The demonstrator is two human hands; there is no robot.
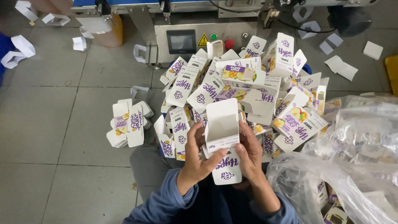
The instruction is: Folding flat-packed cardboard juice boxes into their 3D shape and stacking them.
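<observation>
Grey tiled floor (54,124), carton heap (244,87) beyond: small white carton (222,141) held upright btwn both hands, long axis near-to-far, flap open at far end. Left hand (198,159) & right hand (251,155) each clasp a side, equally close.

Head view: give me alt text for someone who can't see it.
Both hands, left hand and right hand, hold an open white carton above a heap of cartons on the grey tiled floor, clear plastic bag at right.
</observation>
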